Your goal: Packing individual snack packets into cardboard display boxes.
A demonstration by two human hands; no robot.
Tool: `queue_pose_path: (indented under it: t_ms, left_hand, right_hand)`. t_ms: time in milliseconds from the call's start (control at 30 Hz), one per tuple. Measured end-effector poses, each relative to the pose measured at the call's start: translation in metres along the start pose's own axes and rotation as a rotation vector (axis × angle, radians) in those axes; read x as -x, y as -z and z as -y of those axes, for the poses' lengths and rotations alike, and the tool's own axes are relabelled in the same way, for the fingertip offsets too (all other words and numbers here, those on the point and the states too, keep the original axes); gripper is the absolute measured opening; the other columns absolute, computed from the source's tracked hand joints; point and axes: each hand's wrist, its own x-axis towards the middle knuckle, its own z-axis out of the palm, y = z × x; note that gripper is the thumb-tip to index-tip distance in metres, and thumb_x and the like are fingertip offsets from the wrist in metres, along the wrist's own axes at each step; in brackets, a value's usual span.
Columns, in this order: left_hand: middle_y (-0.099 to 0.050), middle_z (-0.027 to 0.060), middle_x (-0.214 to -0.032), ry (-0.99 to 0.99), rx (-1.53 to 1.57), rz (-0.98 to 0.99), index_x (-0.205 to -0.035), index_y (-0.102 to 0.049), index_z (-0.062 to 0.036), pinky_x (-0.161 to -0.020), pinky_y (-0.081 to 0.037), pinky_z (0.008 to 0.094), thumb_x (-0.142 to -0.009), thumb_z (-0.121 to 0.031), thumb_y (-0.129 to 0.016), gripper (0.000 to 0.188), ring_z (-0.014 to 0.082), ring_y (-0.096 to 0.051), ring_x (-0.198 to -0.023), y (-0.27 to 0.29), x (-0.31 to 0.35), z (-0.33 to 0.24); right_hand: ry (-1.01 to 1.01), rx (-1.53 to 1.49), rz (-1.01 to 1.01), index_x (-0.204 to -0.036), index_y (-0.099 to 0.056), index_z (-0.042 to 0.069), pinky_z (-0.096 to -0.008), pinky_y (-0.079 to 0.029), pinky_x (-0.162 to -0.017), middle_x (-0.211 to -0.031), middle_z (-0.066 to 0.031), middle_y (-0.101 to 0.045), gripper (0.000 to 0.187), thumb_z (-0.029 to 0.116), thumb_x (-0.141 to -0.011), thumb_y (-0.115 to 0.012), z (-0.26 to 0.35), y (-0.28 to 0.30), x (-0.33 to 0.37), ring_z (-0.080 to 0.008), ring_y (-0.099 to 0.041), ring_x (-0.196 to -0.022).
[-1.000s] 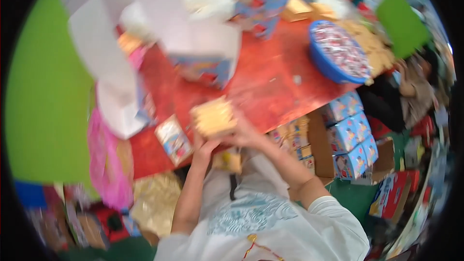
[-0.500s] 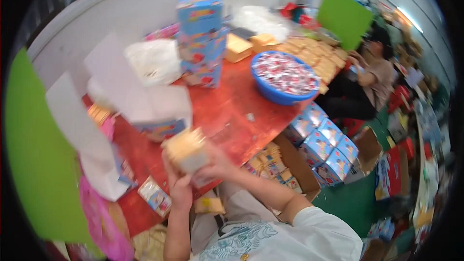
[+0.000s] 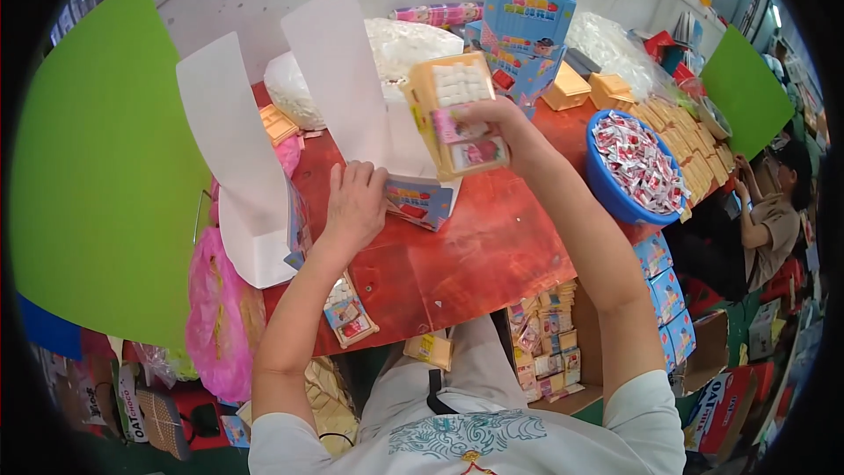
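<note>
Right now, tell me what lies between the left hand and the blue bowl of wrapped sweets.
In the head view, between the left hand and the blue bowl lie an open blue carton, bare red tabletop, and the right forearm crossing above.

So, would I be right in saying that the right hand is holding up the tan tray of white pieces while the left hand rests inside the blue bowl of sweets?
Not quite. The head view shows the right hand holding up the tan tray, but the left hand rests on the open blue carton on the red table, not inside the blue bowl, which sits apart to the right.
</note>
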Motion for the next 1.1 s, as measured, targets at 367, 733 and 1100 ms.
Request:
queue_pose_path:
  t_ms: [367, 733, 1100]
  left_hand:
    - [-0.056, 0.0107, -0.091, -0.207, 0.233, -0.117, -0.099, -0.055, -0.0039, -0.080, -0.041, 0.0388, -0.072, -0.001, -0.058, 0.027, 0.0281, -0.055, -0.087, -0.014, 0.018, -0.027]
    - [-0.057, 0.0063, -0.084, -0.343, 0.205, -0.165, -0.093, -0.059, -0.0053, -0.069, -0.042, 0.0328, -0.077, -0.011, -0.055, 0.017, 0.0211, -0.056, -0.077, -0.023, 0.027, -0.058]
    - [-0.055, 0.0119, -0.095, 0.218, 0.890, -0.586, -0.092, -0.050, -0.0017, -0.081, -0.044, 0.0364, -0.083, 0.004, -0.052, 0.011, 0.0243, -0.053, -0.087, -0.006, 0.061, -0.020]
  right_hand:
    - [-0.370, 0.835, 0.317, -0.103, -0.066, 0.003, -0.0299, -0.050, -0.072, -0.090, -0.0082, -0.068, 0.045, 0.023, -0.063, -0.071, -0.014, -0.011, -0.073, -0.0168, -0.064, -0.079]
    - [0.110, 1.682, 0.988, -0.087, -0.075, 0.011, -0.0319, -0.050, -0.061, -0.082, -0.0066, -0.071, 0.024, 0.016, -0.064, -0.074, -0.088, -0.013, -0.085, -0.0162, -0.065, -0.072]
    - [-0.674, 0.905, 0.225, -0.090, -0.072, 0.002, -0.0325, -0.049, -0.063, -0.085, -0.0105, -0.069, 0.032, 0.026, -0.068, -0.071, -0.120, 0.001, -0.064, -0.0192, -0.064, -0.073]
